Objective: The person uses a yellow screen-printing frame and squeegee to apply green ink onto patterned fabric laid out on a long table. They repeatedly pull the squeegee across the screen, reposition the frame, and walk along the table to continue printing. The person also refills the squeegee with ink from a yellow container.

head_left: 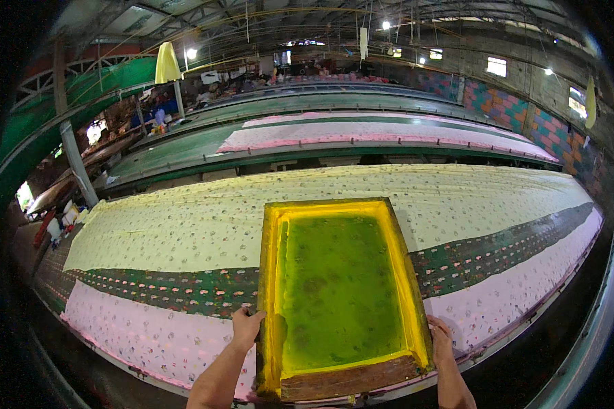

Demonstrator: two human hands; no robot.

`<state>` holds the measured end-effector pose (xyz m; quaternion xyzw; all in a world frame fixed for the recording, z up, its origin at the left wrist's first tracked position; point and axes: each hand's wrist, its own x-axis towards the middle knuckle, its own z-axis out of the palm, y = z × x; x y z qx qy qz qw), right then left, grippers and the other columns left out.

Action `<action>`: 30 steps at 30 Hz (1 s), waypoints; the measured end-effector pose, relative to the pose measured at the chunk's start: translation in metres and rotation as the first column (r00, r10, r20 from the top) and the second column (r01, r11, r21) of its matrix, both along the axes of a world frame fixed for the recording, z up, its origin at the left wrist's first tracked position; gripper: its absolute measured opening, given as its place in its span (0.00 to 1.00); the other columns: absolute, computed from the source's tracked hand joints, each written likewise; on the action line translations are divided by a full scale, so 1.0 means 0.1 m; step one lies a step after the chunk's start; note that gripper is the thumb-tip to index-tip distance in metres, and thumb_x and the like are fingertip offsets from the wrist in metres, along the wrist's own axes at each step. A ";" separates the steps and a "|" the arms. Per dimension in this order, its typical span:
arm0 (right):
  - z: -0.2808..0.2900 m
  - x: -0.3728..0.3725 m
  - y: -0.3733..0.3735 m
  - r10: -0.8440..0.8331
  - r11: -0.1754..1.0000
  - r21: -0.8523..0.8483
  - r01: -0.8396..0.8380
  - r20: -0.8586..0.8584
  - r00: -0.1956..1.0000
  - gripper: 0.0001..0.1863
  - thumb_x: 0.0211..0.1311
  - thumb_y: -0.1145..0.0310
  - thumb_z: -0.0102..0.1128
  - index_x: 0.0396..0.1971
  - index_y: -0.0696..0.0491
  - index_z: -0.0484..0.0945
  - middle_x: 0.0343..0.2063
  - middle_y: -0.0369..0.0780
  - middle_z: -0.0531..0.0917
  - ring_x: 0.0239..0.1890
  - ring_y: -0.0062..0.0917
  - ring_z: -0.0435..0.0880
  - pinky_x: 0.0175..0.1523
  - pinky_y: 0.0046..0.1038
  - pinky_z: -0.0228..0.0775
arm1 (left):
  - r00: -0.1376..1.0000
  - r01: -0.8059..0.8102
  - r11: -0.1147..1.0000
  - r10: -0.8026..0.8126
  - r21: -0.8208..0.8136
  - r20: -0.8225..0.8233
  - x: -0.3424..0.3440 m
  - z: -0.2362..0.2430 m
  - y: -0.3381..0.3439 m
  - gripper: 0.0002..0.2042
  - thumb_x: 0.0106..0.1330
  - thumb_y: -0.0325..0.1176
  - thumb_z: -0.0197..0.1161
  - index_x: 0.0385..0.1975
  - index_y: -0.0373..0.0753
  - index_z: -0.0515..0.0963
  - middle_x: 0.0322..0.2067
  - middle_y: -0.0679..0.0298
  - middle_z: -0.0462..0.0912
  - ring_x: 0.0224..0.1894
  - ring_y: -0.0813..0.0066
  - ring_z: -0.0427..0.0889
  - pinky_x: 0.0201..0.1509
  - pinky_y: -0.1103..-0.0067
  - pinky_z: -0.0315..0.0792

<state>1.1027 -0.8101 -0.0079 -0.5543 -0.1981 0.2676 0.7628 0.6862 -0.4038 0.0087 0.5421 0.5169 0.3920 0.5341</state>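
A screen-printing frame [269, 273] with yellow-stained sides and a green, see-through mesh [341, 286] is straight in front of me, over the printing table. My left hand [247, 328] grips its left side near the front, thumb at the edge. On the opposite side, my right hand [441, 339] has its fingers curled at the frame's outer edge. A brown wooden bar [348, 379] lies across the near end of the frame. Behind and to both sides spreads pale yellow printed cloth [170, 228]; nearer me lies pink printed cloth [150, 327]. The frame hides part of both.
Between the two cloths runs a dark green strip of tabletop [177, 290] with printed marks. Farther off, another long table carries pink cloth [375, 135]. A grey post [79, 163] stands at the left, and yellow cloth [167, 63] hangs overhead. A patchwork-coloured wall [512, 109] rises at the right.
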 end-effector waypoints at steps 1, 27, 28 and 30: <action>-0.02 0.04 -0.04 -0.004 1.000 0.002 0.004 -0.002 1.000 0.22 0.73 0.66 0.64 0.62 0.62 0.82 0.61 0.44 0.85 0.66 0.33 0.80 0.74 0.35 0.65 | 1.000 0.005 1.000 -0.004 0.014 -0.024 0.03 -0.05 -0.02 0.14 0.61 0.30 0.77 0.40 0.25 0.84 0.35 0.57 0.88 0.35 0.69 0.83 0.40 0.69 0.76; 0.45 -0.84 -0.14 0.683 0.718 -0.682 -0.142 0.649 0.336 0.28 0.65 0.64 0.72 0.66 0.48 0.81 0.67 0.47 0.79 0.72 0.47 0.73 0.77 0.50 0.63 | 0.893 0.071 0.996 -0.043 0.046 -0.447 0.39 -0.14 -0.04 0.20 0.77 0.39 0.58 0.47 0.22 0.83 0.37 0.49 0.87 0.40 0.61 0.83 0.49 0.63 0.74; 0.43 -0.99 -0.16 0.774 0.632 -0.714 -0.301 0.565 0.286 0.28 0.65 0.64 0.72 0.65 0.48 0.82 0.67 0.45 0.80 0.71 0.45 0.75 0.76 0.50 0.64 | 0.899 0.091 0.995 -0.063 0.044 -0.433 0.38 -0.13 -0.06 0.20 0.77 0.40 0.58 0.46 0.23 0.83 0.36 0.51 0.87 0.40 0.62 0.83 0.48 0.63 0.74; 0.52 -1.33 -0.10 0.750 0.661 -0.734 -0.158 0.652 0.108 0.26 0.65 0.63 0.70 0.64 0.47 0.83 0.65 0.44 0.82 0.69 0.43 0.78 0.73 0.49 0.68 | 0.950 -0.004 1.000 0.005 0.003 -0.312 0.31 -0.19 -0.07 0.20 0.76 0.42 0.59 0.41 0.24 0.82 0.33 0.53 0.85 0.38 0.63 0.81 0.45 0.63 0.72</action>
